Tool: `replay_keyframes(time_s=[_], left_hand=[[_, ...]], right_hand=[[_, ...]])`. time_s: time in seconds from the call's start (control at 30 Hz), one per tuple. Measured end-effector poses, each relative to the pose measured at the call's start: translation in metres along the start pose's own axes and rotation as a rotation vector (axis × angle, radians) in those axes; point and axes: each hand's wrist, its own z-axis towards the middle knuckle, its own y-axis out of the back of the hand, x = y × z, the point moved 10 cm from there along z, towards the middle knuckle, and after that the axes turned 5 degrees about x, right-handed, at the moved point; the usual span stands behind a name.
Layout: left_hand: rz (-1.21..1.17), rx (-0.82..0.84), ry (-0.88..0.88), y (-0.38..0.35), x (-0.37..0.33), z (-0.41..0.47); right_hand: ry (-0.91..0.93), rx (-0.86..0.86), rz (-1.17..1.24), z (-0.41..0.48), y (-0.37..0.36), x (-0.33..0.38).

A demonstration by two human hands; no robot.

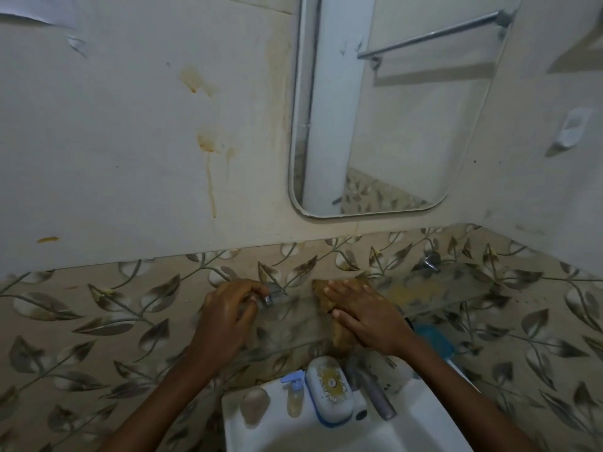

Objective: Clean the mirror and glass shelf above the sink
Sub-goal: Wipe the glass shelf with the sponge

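Right hand (362,313) flat on a brown cloth (321,293) atop the glass shelf (440,288) above the sink (424,419) — stiff, slick, probably brittle — left hand (228,316) gripping its end at the metal bracket (268,300), likely the safest hold.

Dim, flat, cool-grey light; source not in frame. Soft shadows only: below the towel rail (434,34) reflected in the mirror (408,132), and lower left of the wall hook (572,127). Sink (408,432) at bottom centre is the brightest patch. Strong wide-angle bend toward the edges. Upper left corner smeared. Left hand (228,311) and right hand (365,314) soft; glass shelf (450,285) barely reads against the tiles.
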Motion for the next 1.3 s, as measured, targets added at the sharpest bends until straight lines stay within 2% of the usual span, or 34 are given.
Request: replay_keyframes(time_s=[0.33,0.43,0.53,0.7,0.77,0.8,0.87,0.97,1.03,1.13,1.3], left_hand=[[0.149,-0.024,-0.088,-0.004,-0.006,0.000],[0.157,-0.026,-0.087,-0.004,-0.005,-0.001],[0.160,-0.028,-0.084,-0.004,-0.004,-0.001],[0.140,-0.029,-0.064,-0.004,-0.001,0.000],[0.140,-0.032,-0.062,-0.004,0.000,0.000],[0.140,-0.034,-0.058,-0.004,0.001,-0.001],[0.141,-0.039,-0.051,-0.004,0.001,-0.001],[0.143,-0.032,-0.044,-0.005,0.001,-0.001],[0.138,-0.030,-0.040,-0.005,0.003,0.000],[0.139,-0.029,-0.046,-0.005,0.003,0.000],[0.141,-0.026,-0.064,-0.005,0.003,0.001]], right_hand=[[-0.313,-0.031,0.050,-0.026,0.015,-0.131],[-0.377,-0.089,0.101,-0.035,0.023,-0.165],[-0.499,-0.306,0.329,-0.048,0.035,-0.191],[-0.825,-0.924,1.101,-0.090,0.069,-0.235],[-0.903,-1.112,1.185,-0.106,0.086,-0.249],[-0.958,-1.145,1.083,-0.113,0.094,-0.256],[-1.017,-1.045,0.707,-0.111,0.108,-0.263],[-0.939,-0.573,0.161,-0.072,0.090,-0.271],[-0.895,-0.279,-0.069,-0.055,0.065,-0.277],[-0.833,-0.217,-0.106,-0.048,0.058,-0.276],[-0.846,-0.194,0.028,-0.043,0.042,-0.282]])
